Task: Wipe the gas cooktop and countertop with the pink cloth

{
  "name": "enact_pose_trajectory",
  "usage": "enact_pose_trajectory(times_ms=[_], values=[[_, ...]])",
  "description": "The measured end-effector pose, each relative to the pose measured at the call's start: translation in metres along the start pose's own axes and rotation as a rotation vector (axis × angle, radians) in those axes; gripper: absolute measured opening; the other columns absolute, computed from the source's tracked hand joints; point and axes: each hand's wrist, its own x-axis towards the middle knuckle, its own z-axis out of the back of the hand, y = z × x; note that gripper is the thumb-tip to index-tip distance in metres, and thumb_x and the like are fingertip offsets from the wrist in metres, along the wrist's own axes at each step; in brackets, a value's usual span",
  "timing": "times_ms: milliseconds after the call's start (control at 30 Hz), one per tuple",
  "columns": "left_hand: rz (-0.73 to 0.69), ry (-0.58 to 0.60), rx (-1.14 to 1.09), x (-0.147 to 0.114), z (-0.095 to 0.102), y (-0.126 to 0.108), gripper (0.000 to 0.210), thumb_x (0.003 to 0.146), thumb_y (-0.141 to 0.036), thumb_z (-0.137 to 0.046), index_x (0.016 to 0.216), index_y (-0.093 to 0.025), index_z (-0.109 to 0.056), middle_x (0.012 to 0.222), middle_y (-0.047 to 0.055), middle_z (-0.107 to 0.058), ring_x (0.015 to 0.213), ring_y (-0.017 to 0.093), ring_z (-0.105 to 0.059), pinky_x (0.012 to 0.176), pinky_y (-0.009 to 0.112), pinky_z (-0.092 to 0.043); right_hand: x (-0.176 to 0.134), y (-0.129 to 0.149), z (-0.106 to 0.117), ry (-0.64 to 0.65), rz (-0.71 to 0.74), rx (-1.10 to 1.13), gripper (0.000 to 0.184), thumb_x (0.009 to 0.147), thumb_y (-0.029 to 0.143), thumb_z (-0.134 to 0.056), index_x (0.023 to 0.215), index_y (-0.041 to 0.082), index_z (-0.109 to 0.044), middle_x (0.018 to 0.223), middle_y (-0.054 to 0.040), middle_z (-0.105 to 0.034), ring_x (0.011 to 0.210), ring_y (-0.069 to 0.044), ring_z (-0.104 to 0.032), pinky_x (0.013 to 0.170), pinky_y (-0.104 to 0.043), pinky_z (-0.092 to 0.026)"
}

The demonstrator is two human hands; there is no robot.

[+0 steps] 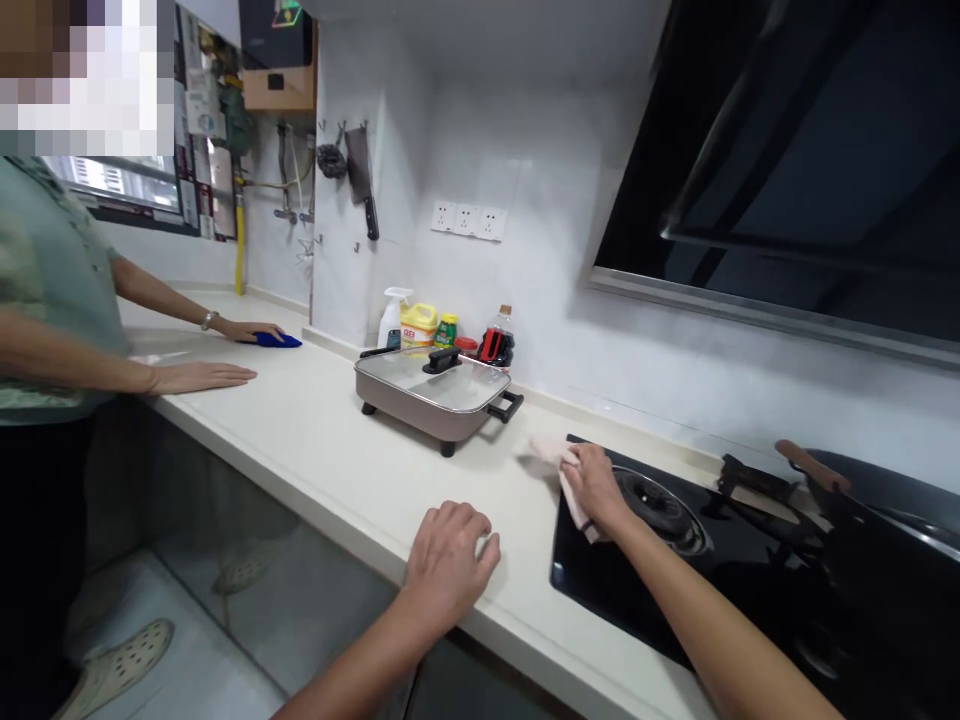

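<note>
Table [300,440]: pale, running along the wall; carries the items below.
Range hood [787,150]: dark, mounted above the hob, presumably to draw off cooking fumes.
Co-worker [60,270]: stands at the far end, both hands on the table, the farther on a blue cloth [276,340].
Hob [600,570]: black glass, let into the table; a ringed burner [652,500] lies just beyond the right hand.
Electric pan [405,400]: rectangular, lidded, on black feet that lift its body off the surface; side handles likely allow a two-handed carry.
Bottles: white spray bottle [391,320], yellow jug [418,325] and dark bottle [498,340], behind the pan near the wall, seemingly to spare the front space.
Cleaver [360,170]: hung from a wall hook, handle down, off the work surface.
Left hand [450,555]: by the table's front edge, fingers loosely curled, thumb apart, holding nothing; perhaps a steadying rest.
Right hand [592,480]: closed on a bunched pale cloth.
Pale cloth [574,500]: across the hob's left edge, one end blurred over the table; the bunching probably gives a firmer grip.
</note>
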Motion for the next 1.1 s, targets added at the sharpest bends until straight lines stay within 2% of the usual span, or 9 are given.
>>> enact_pose_trajectory(times_ms=[67,167,367,467,600,733,867,1000,1100], values=[[-0.027,-0.022,-0.011,-0.001,-0.002,0.0,0.014,0.095,-0.022,-0.057,0.089,-0.023,-0.069,0.092,0.006,-0.074,0.092,0.024,-0.064,0.081,0.042,-0.045,0.016,-0.01,-0.009,0.032,-0.065,-0.044,0.042,0.1,0.038,-0.045,0.134,0.019,-0.062,0.143,-0.0178,-0.055,0.129,-0.034,-0.052,0.11,-0.049,-0.041],[-0.063,-0.046,-0.032,-0.003,-0.003,0.001,0.013,0.096,-0.022,-0.057,0.089,-0.023,-0.068,0.089,0.006,-0.073,0.088,0.023,-0.064,0.077,0.041,-0.045,0.032,-0.021,-0.025,0.094,-0.121,-0.103,0.047,0.099,0.047,-0.048,0.134,0.021,-0.064,0.145,-0.0161,-0.055,0.132,-0.035,-0.053,0.114,-0.05,-0.038],[-0.113,-0.096,-0.089,-0.003,-0.004,0.0,0.009,0.093,-0.021,-0.059,0.095,-0.024,-0.067,0.101,0.009,-0.074,0.094,0.026,-0.066,0.078,0.045,-0.05,0.072,-0.028,-0.044,0.156,-0.241,-0.165,0.06,0.101,0.06,-0.034,0.147,0.028,-0.057,0.159,-0.0146,-0.043,0.146,-0.04,-0.04,0.118,-0.06,-0.03],[-0.099,-0.144,-0.107,-0.003,-0.004,0.0,0.009,0.091,-0.021,-0.061,0.095,-0.025,-0.067,0.106,0.011,-0.073,0.1,0.029,-0.066,0.08,0.049,-0.053,0.091,-0.019,-0.052,0.197,-0.261,-0.171,0.068,0.1,0.065,-0.029,0.152,0.028,-0.053,0.161,-0.0166,-0.039,0.149,-0.045,-0.034,0.118,-0.066,-0.027],[-0.07,-0.182,-0.139,-0.005,-0.006,0.0,0.008,0.091,-0.023,-0.064,0.096,-0.027,-0.068,0.113,0.011,-0.072,0.108,0.031,-0.065,0.086,0.054,-0.054,0.101,0.014,-0.064,0.272,-0.209,-0.15,0.071,0.1,0.068,-0.025,0.159,0.035,-0.044,0.167,-0.0132,-0.032,0.155,-0.047,-0.021,0.119,-0.071,-0.02],[-0.057,-0.222,-0.127,-0.006,-0.008,0.0,0.009,0.089,-0.022,-0.064,0.095,-0.027,-0.068,0.117,0.011,-0.072,0.11,0.032,-0.064,0.087,0.054,-0.054,0.088,0.06,-0.069,0.343,-0.116,-0.108,0.071,0.099,0.072,-0.025,0.163,0.041,-0.035,0.173,-0.0092,-0.021,0.159,-0.046,-0.014,0.118,-0.074,-0.019],[-0.027,-0.263,-0.101,-0.006,-0.008,-0.001,0.01,0.091,-0.02,-0.062,0.097,-0.025,-0.069,0.121,0.012,-0.07,0.115,0.032,-0.063,0.089,0.052,-0.053,0.057,0.096,-0.061,0.388,-0.018,-0.065,0.072,0.099,0.075,-0.028,0.163,0.043,-0.034,0.175,-0.009,-0.018,0.16,-0.045,-0.009,0.119,-0.074,-0.019],[0.019,-0.254,-0.117,-0.004,-0.007,0.002,0.024,0.094,-0.024,-0.062,0.116,-0.025,-0.07,0.133,0.013,-0.067,0.124,0.033,-0.059,0.098,0.054,-0.05,0.016,0.118,-0.045,0.451,0.091,-0.033,0.072,0.1,0.072,-0.033,0.165,0.041,-0.03,0.177,-0.0086,-0.012,0.161,-0.045,-0.002,0.121,-0.074,-0.011],[0.052,-0.235,-0.158,-0.003,-0.008,0.007,0.035,0.098,-0.03,-0.06,0.132,-0.025,-0.065,0.145,0.013,-0.063,0.135,0.032,-0.055,0.107,0.054,-0.046,-0.017,0.128,-0.036,0.487,0.152,-0.039,0.071,0.1,0.064,-0.043,0.166,0.037,-0.03,0.177,-0.0107,-0.01,0.161,-0.046,0.0,0.121,-0.074,-0.012]])
